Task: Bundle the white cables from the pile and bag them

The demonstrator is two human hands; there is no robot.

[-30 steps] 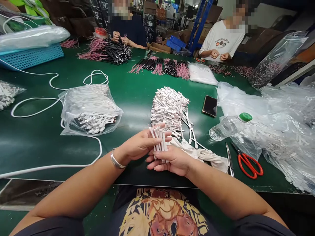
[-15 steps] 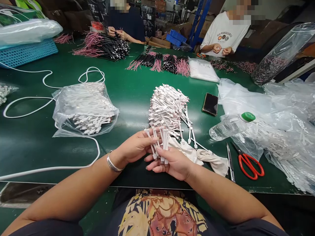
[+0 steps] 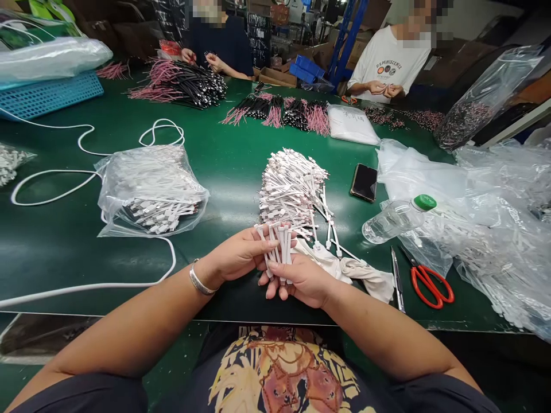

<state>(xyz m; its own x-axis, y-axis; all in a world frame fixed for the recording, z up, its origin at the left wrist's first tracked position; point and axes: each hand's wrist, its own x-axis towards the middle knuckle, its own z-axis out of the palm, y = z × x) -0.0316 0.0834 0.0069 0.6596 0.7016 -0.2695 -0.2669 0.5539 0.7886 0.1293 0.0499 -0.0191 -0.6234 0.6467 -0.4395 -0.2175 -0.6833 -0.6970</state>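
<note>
Several short white cables (image 3: 284, 246) are fanned between my two hands, just above the table's near edge. My left hand (image 3: 243, 252) pinches their upper part, thumb across the front. Lower down, my right hand (image 3: 303, 278) grips the same cables, its thumb near the metal plug ends. Right behind the hands lies a big heap of the same white cables (image 3: 290, 180), with a few strays at its right side. A cream cloth (image 3: 365, 275) lies crumpled beside my right hand.
Left is a clear bag of white cables (image 3: 150, 189) and a long white cord (image 3: 86, 287). Rightward are a phone (image 3: 364, 182), a bottle (image 3: 394, 221), a metal pen-like tool (image 3: 398, 281), red-handled scissors (image 3: 430, 284) and plastic bags (image 3: 486, 201). Two people work across the table.
The cables in my hands have been drawn closer together, and my right hand has shifted slightly. My view has turned a little; the heap and bag look unchanged.
</note>
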